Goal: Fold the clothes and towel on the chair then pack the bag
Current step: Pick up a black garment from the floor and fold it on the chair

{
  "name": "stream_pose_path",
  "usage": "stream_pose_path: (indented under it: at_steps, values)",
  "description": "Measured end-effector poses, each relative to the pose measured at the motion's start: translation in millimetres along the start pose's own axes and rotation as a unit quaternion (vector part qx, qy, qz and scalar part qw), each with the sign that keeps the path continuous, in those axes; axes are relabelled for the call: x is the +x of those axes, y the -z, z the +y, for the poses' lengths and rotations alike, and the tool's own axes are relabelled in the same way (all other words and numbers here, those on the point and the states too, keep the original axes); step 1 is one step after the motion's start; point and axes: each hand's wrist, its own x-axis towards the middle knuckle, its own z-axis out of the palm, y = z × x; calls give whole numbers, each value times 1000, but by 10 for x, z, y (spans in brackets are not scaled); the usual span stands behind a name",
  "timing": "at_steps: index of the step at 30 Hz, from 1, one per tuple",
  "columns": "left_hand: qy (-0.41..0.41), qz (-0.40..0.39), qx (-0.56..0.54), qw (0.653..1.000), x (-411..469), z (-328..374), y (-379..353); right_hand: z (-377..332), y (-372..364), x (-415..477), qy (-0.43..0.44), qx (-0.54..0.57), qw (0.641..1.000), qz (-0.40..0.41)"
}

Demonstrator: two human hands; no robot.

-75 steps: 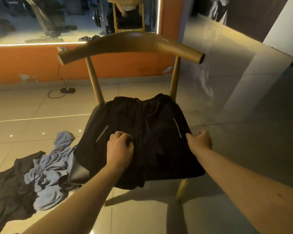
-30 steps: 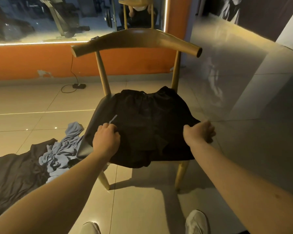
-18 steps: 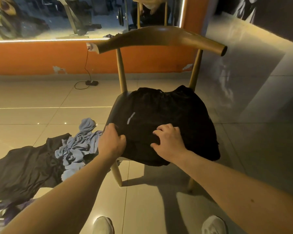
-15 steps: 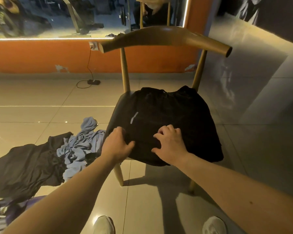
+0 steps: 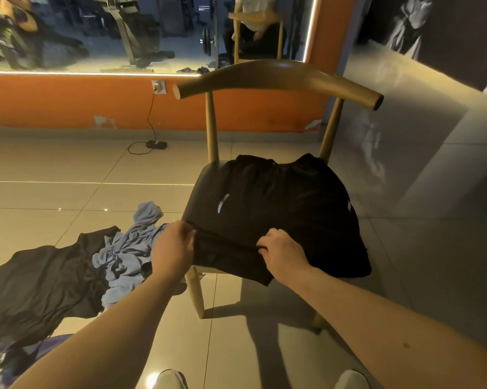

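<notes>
Black shorts (image 5: 287,209) with small reflective stripes lie spread over the seat of a wooden chair (image 5: 279,80). My left hand (image 5: 172,249) pinches the near hem of the shorts at its left end. My right hand (image 5: 283,252) pinches the same hem further right, and the fabric is pulled taut between them above the seat's front edge. On the floor to the left lie a crumpled light-blue garment (image 5: 130,251) and a dark garment (image 5: 40,287).
A mirror runs along the orange wall (image 5: 68,102) behind the chair. A power cable and adapter (image 5: 156,144) lie on the tiled floor by the wall. My white shoes (image 5: 169,380) show at the bottom. A grey wall stands to the right.
My right hand moved from the right side of the shorts to the near hem beside my left hand. Both hands now grip and lift that hem.
</notes>
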Motion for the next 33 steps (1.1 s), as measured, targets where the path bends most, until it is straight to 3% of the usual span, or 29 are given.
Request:
stream_pose_path:
  at_steps: [4, 6, 8, 10, 12, 15, 17, 20, 23, 26, 30, 33]
  values:
    - [31, 18, 19, 999, -47, 19, -36, -11, 102, -70, 34, 90, 995, 36]
    - [29, 66, 24, 997, -54, 139, -20, 82, 220, -100, 24, 112, 986, 121]
    - [-6, 80, 9, 997, -76, 354, -39, 287, 349, -108, -28, 104, 972, 207]
    - [-66, 40, -10, 997, -132, 629, -123, 554, 475, -129, -131, 102, 956, 241]
    - [-149, -18, -25, 988, -224, 911, -254, 828, 592, -177, -278, 118, 930, 208]
    - [-301, -115, 20, 947, -395, 1278, -478, 1239, 721, -276, -457, 189, 857, 143]
    - [-379, -150, 86, 909, -493, 1462, -638, 1449, 721, -319, -510, 240, 817, 125]
    - [-412, -166, 150, 883, -559, 1634, -867, 1552, 691, -383, -517, 308, 789, 128]
    - [-393, -163, 194, 884, -543, 1750, -995, 1548, 690, -470, -459, 343, 815, 84]
    - [-386, -147, 211, 886, -494, 1780, -1021, 1650, 639, -540, -413, 290, 862, 45]
    - [-295, -153, 80, 940, -458, 1756, -954, 1739, 644, -589, -381, 263, 883, 77]
    - [-187, -129, -28, 973, -421, 1800, -913, 1657, 800, -604, -353, 278, 879, 158]
